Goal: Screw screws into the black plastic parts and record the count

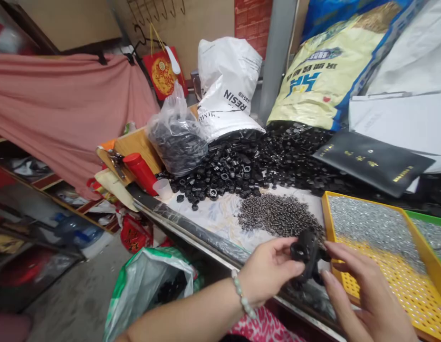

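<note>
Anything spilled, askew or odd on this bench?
The black plastic parts lie in a loose heap straight on the table, spreading from the open white sack. The small grey metal pieces also lie loose beside the yellow tray. Nothing looks damaged.

Parts heap (242,166) upper centre on table (213,216); pellet pile (277,216) below it; tray (384,251) lower right; sacks (227,85) behind heap; open bag (149,285) lower left, below table edge.
</note>
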{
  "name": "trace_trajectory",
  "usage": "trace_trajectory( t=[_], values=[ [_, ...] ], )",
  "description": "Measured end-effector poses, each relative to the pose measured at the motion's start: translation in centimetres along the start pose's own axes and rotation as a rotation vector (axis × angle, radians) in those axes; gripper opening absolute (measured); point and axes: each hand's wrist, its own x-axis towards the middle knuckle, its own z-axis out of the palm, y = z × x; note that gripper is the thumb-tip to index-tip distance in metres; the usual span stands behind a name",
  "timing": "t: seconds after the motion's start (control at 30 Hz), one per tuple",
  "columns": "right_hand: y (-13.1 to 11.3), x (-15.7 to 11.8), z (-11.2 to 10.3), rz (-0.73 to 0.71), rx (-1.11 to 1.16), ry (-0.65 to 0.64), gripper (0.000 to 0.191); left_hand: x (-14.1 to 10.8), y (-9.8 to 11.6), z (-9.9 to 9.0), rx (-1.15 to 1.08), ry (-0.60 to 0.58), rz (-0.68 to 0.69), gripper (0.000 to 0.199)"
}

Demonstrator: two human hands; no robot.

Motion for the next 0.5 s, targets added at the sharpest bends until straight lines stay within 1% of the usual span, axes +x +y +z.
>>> trace_trajectory(
  t=[0.03, 0.1, 0.17, 0.23, 0.37, 0.43, 0.5],
  values=[
    [0.2, -0.2, -0.2, 0.035, 0.001, -0.002, 0.036, 0.1, -0.1, 0.1, 0.001, 0.011, -0.006, 0.059],
    [0.6, -0.5, -0.5, 0.150, 0.021, 0.022, 0.037, 0.2, -0.3, 0.2, -0.022, 0.044, -0.007, 0.057],
    [0.8, -0.9, -0.4, 0.271, 0.067, 0.049, 0.036, 0.3, -0.1, -0.2, -0.069, 0.073, 0.008, 0.056],
    [0.9, -1.1, -0.1, 0.333, 0.105, 0.045, 0.035, 0.3, 0.2, -0.7, -0.100, 0.093, 0.000, 0.055],
    [1.2, -1.4, 0.4, 0.298, 0.111, -0.034, 0.032, 0.2, 1.0, -1.5, -0.069, 0.095, -0.047, 0.055],
    [1.2, -1.4, 0.5, 0.262, 0.105, -0.077, 0.031, 0.0, 1.2, -1.6, -0.046, 0.094, -0.051, 0.055],
    [1.1, -1.3, 0.4, 0.259, 0.096, -0.087, 0.030, -0.1, 1.3, -1.6, -0.048, 0.110, -0.065, 0.056]
  ],
)
